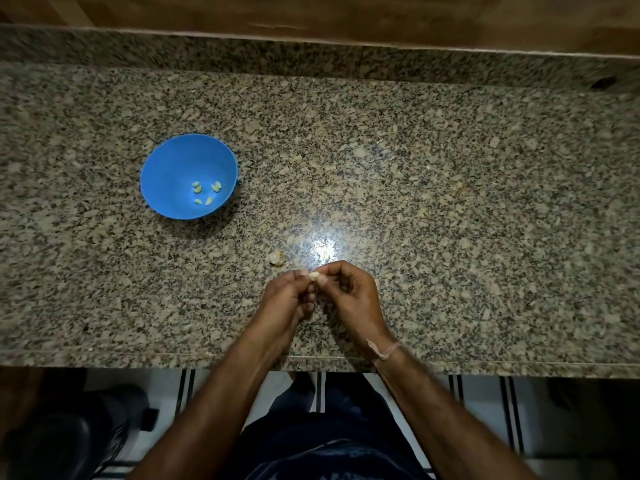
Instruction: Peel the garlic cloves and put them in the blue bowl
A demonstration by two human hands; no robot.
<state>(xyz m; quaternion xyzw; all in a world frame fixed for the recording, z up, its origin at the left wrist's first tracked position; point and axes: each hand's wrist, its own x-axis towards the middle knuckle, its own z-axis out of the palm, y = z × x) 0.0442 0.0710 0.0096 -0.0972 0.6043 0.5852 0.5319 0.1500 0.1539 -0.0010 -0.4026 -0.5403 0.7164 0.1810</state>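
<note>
Pinching tiny, light, likely slippery garlic clove (313, 276) between left grip (289, 299) and right grip (349, 292) just above surface (450, 202), well apart from blue bowl (166, 174); best taken by its ends, gently.

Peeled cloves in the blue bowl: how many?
6 peeled cloves, all low in the blue bowl: a touching pair left, a pair right, two in front. Pairs may be single cloves.

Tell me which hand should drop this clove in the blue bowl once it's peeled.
Probably the left hand: both hands pinch the clove, but the blue bowl sits to the left, so the right hand would have to cross over.
</note>
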